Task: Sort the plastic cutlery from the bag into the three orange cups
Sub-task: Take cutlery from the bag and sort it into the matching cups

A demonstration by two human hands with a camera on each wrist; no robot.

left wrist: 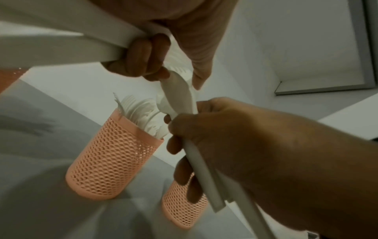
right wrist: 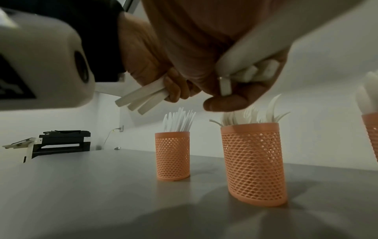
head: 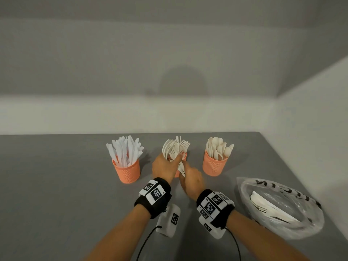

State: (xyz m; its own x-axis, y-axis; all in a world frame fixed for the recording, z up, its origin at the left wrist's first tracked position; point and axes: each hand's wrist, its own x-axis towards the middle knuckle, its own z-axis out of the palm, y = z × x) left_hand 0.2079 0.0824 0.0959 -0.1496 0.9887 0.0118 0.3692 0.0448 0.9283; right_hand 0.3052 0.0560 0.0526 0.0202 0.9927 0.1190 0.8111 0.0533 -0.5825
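Note:
Three orange mesh cups stand in a row on the grey table. The knife cup (head: 127, 171) (right wrist: 172, 155) is on the left and the spoon cup (head: 214, 164) on the right. The fork cup (head: 183, 161) (right wrist: 253, 163) stands between them, half hidden behind my hands. My left hand (head: 163, 166) grips three white cutlery handles (right wrist: 141, 100) just in front of the fork cup. Touching it on the right, my right hand (head: 191, 178) (left wrist: 235, 145) grips several more white pieces (left wrist: 202, 177). The clear plastic bag (head: 278, 206) lies at the right with cutlery (head: 269, 208) inside.
White walls close off the table's far edge and right side. A black device (right wrist: 63, 142) sits far to the left on the table. Bare grey tabletop (head: 56, 185) stretches left of the cups and in front of them.

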